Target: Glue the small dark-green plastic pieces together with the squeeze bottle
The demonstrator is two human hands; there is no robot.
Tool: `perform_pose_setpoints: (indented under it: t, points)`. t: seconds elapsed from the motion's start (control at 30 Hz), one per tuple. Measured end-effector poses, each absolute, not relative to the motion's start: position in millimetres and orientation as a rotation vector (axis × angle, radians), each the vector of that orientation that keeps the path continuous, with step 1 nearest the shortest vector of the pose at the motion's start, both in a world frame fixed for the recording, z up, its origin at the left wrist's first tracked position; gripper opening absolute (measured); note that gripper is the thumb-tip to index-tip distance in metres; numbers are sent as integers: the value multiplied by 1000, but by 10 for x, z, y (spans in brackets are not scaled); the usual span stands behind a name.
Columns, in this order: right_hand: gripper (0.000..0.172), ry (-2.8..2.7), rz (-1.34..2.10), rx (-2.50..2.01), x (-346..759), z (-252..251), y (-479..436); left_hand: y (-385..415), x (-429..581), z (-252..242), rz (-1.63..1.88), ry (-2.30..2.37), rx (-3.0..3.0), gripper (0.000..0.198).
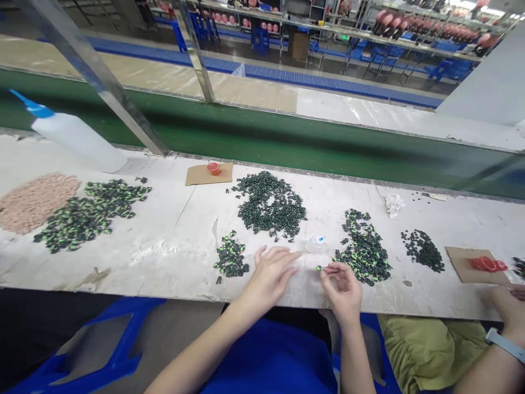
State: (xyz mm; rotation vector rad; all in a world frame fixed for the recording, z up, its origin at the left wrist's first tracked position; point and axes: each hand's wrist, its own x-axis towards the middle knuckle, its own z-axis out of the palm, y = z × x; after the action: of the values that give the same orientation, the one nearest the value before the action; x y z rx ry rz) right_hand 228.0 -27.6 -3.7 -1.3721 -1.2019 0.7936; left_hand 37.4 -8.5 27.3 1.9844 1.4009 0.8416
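My right hand (343, 290) pinches a small black-and-green piece (319, 268) between thumb and fingertips, just above the worktop. To its left, my left hand (271, 273) hovers with fingers stretched out and slightly apart; I make out nothing in them. A small translucent bottle with a blue tip (315, 244) is just beyond my hands. Farther back spreads a heap of dark green, capsule-like parts (273, 210). Black-and-green pieces lie in a small pile (231, 257) beside my left hand and in a larger pile (367, 254) beyond my right hand.
Red cups (213, 168) (484, 264) sit on cardboard pieces. Leftward are pinkish parts (39, 200), more black-and-green pieces (82, 219) and a large white bottle (80, 139). A pile of small black parts (424, 250) and another person's hand (508, 306) are at right. A green-sided ledge (262, 131) runs behind.
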Motion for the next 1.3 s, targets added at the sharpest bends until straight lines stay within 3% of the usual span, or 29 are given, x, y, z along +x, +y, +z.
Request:
perform_pose_setpoints:
  t: [0.1, 0.23, 0.33, 0.6, 0.87, 0.93, 1.07, 1.3]
  points:
    - [20, -1247, 525, -1579, 2562, -36, -188, 63, 87, 242, 851, 1730, 1957, 24]
    - [37, -1466, 128, -1637, 2644, -42, -18, 222, -293, 209, 790, 2195, 1922, 20]
    - [48, -1639, 52, -1591, 2480, -99, 102, 279, -410, 158, 658, 2359, 1907, 19]
    - [24, -1692, 290, -1527, 2223, -108, 216, 319, -385, 75, 641, 2323, 1935, 18]
    - [24, -1311, 863, -1364, 2203, 13, 48, 189, 22, 55, 713, 1587, 2080, 11]
    - [25, -1229, 896, -1311, 2194, 4, 39, 139, 100, 0, 695, 1503, 2078, 12]
    - [26, -1053, 950, -1270, 2176, -55, 52, 92, 111, -91, 728, 1511, 2041, 34]
    - [33, -1018, 887, -1433, 1994, -15, 54, 126, 79, -99, 752, 1503, 2011, 40]
